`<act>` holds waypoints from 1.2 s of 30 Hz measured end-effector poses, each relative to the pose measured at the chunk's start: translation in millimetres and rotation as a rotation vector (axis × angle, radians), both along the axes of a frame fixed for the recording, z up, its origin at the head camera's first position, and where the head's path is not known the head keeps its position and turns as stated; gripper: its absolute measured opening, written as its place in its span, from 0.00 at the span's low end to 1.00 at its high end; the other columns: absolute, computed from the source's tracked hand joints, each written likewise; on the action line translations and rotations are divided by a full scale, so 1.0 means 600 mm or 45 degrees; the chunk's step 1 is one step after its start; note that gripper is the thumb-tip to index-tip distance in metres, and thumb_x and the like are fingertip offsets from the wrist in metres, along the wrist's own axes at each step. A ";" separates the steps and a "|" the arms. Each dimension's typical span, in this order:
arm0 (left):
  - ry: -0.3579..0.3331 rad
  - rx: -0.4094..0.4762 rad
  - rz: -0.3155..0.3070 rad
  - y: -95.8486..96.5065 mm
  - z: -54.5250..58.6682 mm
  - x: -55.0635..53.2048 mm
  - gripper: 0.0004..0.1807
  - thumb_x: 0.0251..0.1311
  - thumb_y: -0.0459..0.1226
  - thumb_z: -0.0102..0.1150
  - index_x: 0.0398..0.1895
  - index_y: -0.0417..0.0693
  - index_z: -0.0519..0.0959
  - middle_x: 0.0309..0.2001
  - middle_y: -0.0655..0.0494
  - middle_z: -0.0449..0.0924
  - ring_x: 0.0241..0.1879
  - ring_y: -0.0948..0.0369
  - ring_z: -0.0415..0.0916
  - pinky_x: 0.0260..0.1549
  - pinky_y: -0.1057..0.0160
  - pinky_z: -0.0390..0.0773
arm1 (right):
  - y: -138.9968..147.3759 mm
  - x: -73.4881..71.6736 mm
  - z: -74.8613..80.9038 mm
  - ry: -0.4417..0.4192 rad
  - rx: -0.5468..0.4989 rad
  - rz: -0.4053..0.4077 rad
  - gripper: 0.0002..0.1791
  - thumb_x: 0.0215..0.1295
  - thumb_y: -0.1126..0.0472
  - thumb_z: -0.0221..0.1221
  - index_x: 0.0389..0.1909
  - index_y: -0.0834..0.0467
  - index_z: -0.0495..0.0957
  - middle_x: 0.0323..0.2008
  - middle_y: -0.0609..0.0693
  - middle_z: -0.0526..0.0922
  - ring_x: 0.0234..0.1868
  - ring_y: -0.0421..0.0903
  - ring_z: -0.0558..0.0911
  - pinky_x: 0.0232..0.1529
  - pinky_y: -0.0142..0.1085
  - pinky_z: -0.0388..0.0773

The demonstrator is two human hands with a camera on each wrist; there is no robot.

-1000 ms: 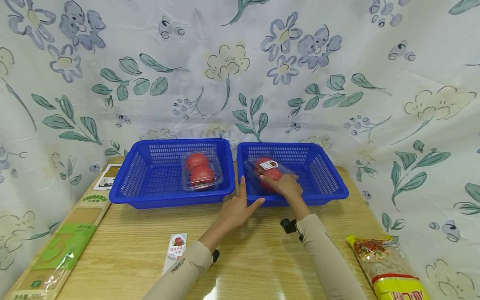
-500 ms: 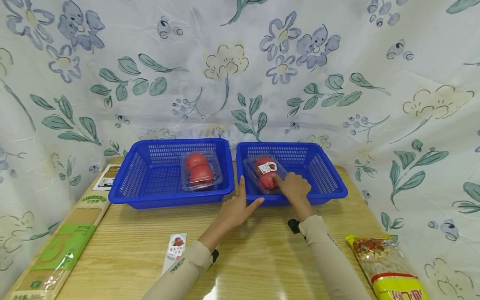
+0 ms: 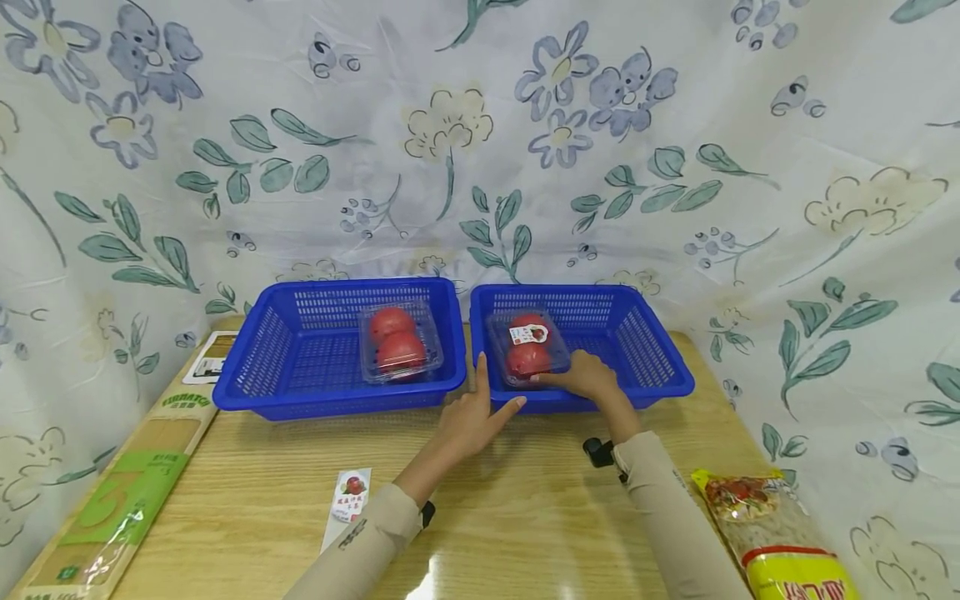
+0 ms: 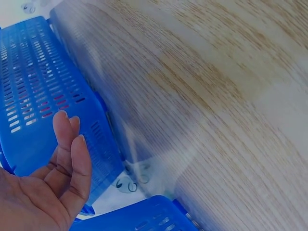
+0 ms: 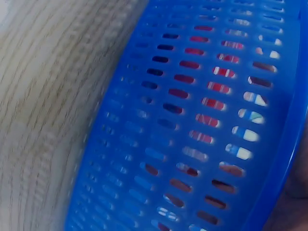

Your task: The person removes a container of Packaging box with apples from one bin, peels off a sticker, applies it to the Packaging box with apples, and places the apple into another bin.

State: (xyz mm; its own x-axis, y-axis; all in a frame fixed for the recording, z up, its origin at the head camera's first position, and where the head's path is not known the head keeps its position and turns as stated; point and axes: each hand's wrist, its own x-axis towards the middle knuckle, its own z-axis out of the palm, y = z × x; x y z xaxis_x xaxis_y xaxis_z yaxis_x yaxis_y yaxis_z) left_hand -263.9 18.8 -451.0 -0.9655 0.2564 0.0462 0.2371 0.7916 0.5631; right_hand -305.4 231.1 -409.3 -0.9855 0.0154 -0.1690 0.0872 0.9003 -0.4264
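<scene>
In the right blue basket (image 3: 637, 350), a clear plastic clamshell box (image 3: 561, 360) holds two round red fruits (image 3: 529, 360) and bears a white fruit label (image 3: 528, 334). My right hand (image 3: 588, 379) reaches over the front rim, its fingertips against the box's near right corner. My left hand (image 3: 467, 421) lies at the gap between the baskets, index finger pointing forward and thumb spread towards the right basket's front left corner. In the left wrist view, the left hand's other fingers (image 4: 81, 168) bend loosely beside the basket wall. The right wrist view shows mostly basket wall (image 5: 192, 139), with red through its slots.
The left blue basket (image 3: 307, 362) contains a second clear box (image 3: 433, 337) of two red fruits. A printed card (image 3: 349, 500) lies in front. A long noodle packet (image 3: 123, 492) lies at the left, another card (image 3: 212, 360) behind it, and a yellow-topped food bag (image 3: 772, 533) at the right.
The box in the right basket has turned from slanted to nearly straight. My right hand has slid off its top to its near right corner. My left hand has stayed in place.
</scene>
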 end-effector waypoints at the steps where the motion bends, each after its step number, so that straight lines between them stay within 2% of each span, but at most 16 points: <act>1: -0.001 0.001 0.002 0.000 0.000 0.000 0.57 0.65 0.69 0.43 0.80 0.44 0.32 0.29 0.47 0.81 0.22 0.56 0.79 0.31 0.49 0.80 | -0.002 0.000 0.001 0.011 -0.003 0.014 0.41 0.54 0.33 0.66 0.46 0.71 0.79 0.38 0.63 0.84 0.43 0.60 0.83 0.52 0.60 0.76; 3: -0.019 0.007 -0.005 -0.002 0.001 0.000 0.58 0.64 0.70 0.43 0.80 0.45 0.31 0.24 0.51 0.79 0.21 0.57 0.78 0.29 0.50 0.80 | -0.006 0.000 0.001 0.014 -0.017 0.028 0.38 0.53 0.35 0.68 0.41 0.69 0.79 0.34 0.59 0.82 0.40 0.57 0.82 0.51 0.59 0.76; 5: -0.035 0.014 -0.013 -0.002 0.002 0.001 0.58 0.64 0.70 0.42 0.80 0.45 0.31 0.21 0.54 0.76 0.20 0.58 0.76 0.25 0.52 0.79 | -0.008 0.000 -0.001 0.017 -0.039 0.030 0.37 0.53 0.36 0.69 0.42 0.69 0.79 0.34 0.59 0.82 0.39 0.56 0.82 0.50 0.57 0.76; 11: -0.056 0.019 -0.017 -0.005 0.001 0.000 0.57 0.64 0.71 0.41 0.80 0.46 0.30 0.19 0.55 0.73 0.15 0.60 0.73 0.19 0.57 0.75 | -0.013 0.000 -0.005 0.052 -0.044 0.037 0.41 0.58 0.36 0.65 0.52 0.73 0.79 0.47 0.67 0.84 0.47 0.62 0.83 0.50 0.57 0.78; 14: -0.055 0.014 -0.015 -0.008 0.000 -0.001 0.57 0.64 0.70 0.41 0.80 0.47 0.30 0.20 0.54 0.75 0.16 0.59 0.74 0.22 0.56 0.77 | -0.019 0.000 -0.006 0.085 -0.016 0.016 0.41 0.61 0.35 0.62 0.54 0.72 0.77 0.50 0.68 0.82 0.52 0.64 0.81 0.54 0.62 0.74; 17: -0.030 0.005 -0.017 -0.014 -0.003 0.002 0.57 0.64 0.70 0.43 0.80 0.48 0.30 0.23 0.54 0.78 0.21 0.57 0.78 0.27 0.52 0.79 | -0.032 0.002 -0.007 0.229 0.018 -0.037 0.44 0.63 0.35 0.60 0.62 0.71 0.72 0.56 0.71 0.77 0.59 0.68 0.76 0.59 0.66 0.68; 20: 0.006 0.024 -0.026 -0.031 0.004 0.014 0.57 0.63 0.70 0.44 0.81 0.50 0.32 0.24 0.56 0.78 0.24 0.57 0.79 0.26 0.53 0.78 | -0.054 0.005 -0.005 0.487 0.015 -0.061 0.46 0.64 0.37 0.62 0.68 0.70 0.66 0.61 0.72 0.72 0.62 0.70 0.71 0.61 0.66 0.66; 23: 0.012 0.092 -0.025 -0.067 0.023 0.035 0.57 0.63 0.68 0.49 0.81 0.51 0.32 0.22 0.61 0.77 0.21 0.61 0.76 0.22 0.59 0.74 | -0.084 0.006 -0.004 0.732 -0.043 0.007 0.42 0.63 0.42 0.64 0.66 0.70 0.68 0.57 0.71 0.74 0.59 0.68 0.72 0.60 0.63 0.68; 26: 0.064 0.166 0.034 -0.117 0.049 0.055 0.57 0.63 0.65 0.54 0.81 0.53 0.32 0.23 0.61 0.79 0.20 0.63 0.74 0.22 0.61 0.72 | -0.116 0.005 -0.003 0.896 -0.094 0.116 0.38 0.63 0.45 0.66 0.63 0.70 0.72 0.54 0.68 0.76 0.57 0.65 0.74 0.59 0.59 0.70; 28: 0.152 0.167 0.107 -0.150 0.064 0.061 0.57 0.63 0.64 0.55 0.81 0.55 0.31 0.30 0.58 0.80 0.24 0.61 0.75 0.24 0.59 0.75 | -0.136 0.004 -0.002 0.947 -0.126 0.177 0.36 0.63 0.46 0.66 0.61 0.69 0.73 0.54 0.67 0.77 0.57 0.63 0.75 0.59 0.56 0.71; 30: 0.255 0.154 0.194 -0.182 0.079 0.060 0.56 0.63 0.63 0.55 0.81 0.57 0.31 0.40 0.51 0.79 0.32 0.56 0.77 0.30 0.53 0.77 | -0.156 0.003 -0.002 0.976 -0.119 0.229 0.35 0.64 0.45 0.65 0.61 0.69 0.74 0.54 0.65 0.77 0.56 0.61 0.76 0.59 0.54 0.73; 33: 0.387 0.085 0.296 -0.231 0.095 0.048 0.55 0.64 0.62 0.55 0.81 0.55 0.33 0.54 0.38 0.69 0.46 0.45 0.72 0.39 0.45 0.76 | -0.184 0.001 -0.002 0.975 -0.104 0.306 0.36 0.64 0.45 0.64 0.63 0.68 0.73 0.54 0.63 0.77 0.57 0.59 0.76 0.60 0.51 0.73; 36: 0.442 -0.014 0.362 -0.283 0.104 0.034 0.55 0.64 0.63 0.53 0.81 0.49 0.37 0.63 0.30 0.59 0.58 0.37 0.63 0.50 0.38 0.71 | -0.211 -0.001 -0.003 0.951 -0.062 0.367 0.37 0.65 0.43 0.64 0.64 0.67 0.73 0.54 0.62 0.78 0.58 0.58 0.76 0.60 0.50 0.73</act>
